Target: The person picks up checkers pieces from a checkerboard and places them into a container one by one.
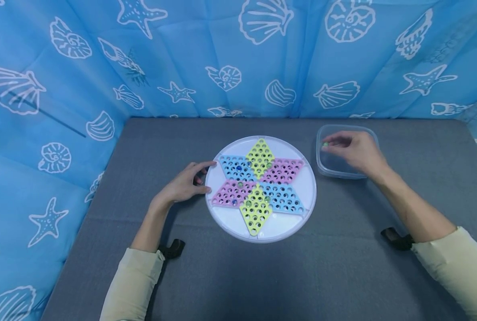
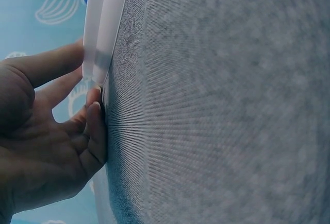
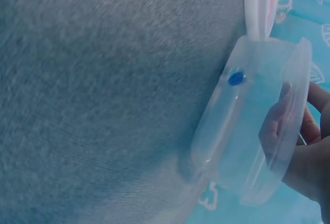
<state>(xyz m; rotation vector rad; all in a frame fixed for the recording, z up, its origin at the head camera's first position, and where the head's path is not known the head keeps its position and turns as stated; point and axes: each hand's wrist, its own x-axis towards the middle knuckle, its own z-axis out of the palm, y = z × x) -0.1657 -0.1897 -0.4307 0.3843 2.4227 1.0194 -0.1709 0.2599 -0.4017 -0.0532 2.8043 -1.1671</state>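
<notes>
A round white Chinese checkers board [image 1: 194, 224] lies on the grey table, its star made of blue, pink and yellow hole-filled sections. Several marbles sit in its holes, among them a blue marble [image 1: 239, 168] and a green marble [image 1: 240, 184]. My left hand [image 1: 183, 183] touches the board's left rim with thumb and forefinger spread apart; its other fingers curl near the tabletop. Over a clear plastic container [image 1: 341, 174], my right hand [image 1: 358, 150] pinches a green marble [image 1: 325, 144] between its fingertips. Through the container wall, a blue marble [image 3: 236, 78] shows in the right wrist view.
The grey cloth-covered table [image 1: 302, 276] extends around the board and container. Behind it and on the left hangs a blue curtain [image 1: 198, 58] with white shells and starfish. Dark wrist mounts [image 1: 173, 248] project from both sleeves close above the table.
</notes>
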